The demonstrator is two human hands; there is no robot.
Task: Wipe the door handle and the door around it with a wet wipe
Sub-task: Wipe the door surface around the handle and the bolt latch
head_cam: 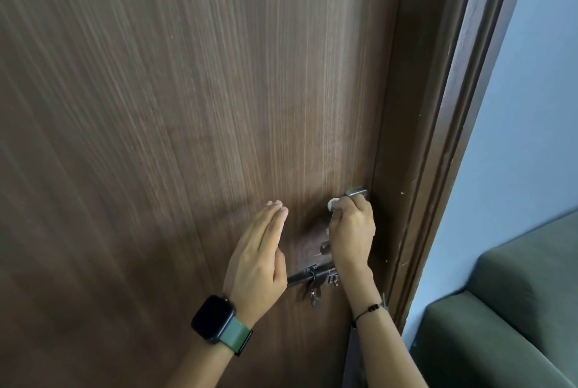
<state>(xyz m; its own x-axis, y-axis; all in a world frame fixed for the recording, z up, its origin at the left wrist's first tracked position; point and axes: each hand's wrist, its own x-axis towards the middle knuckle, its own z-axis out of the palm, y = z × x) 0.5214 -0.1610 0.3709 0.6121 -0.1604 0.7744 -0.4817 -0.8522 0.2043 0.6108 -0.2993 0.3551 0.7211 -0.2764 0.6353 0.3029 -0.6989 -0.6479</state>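
**Brown door carries the hardware**

The wood-grain door (187,106) bears a metal door handle (356,192) near its right edge. Below it, a dark slide bolt (312,278) is fixed to the door, with a small knob (325,245) between them.

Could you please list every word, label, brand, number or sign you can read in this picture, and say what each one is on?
None: no readable text anywhere in this view.
The smartwatch screen is dark and blank.
The door, the door handle, the wet wipe and the slide bolt carry no lettering that shows.
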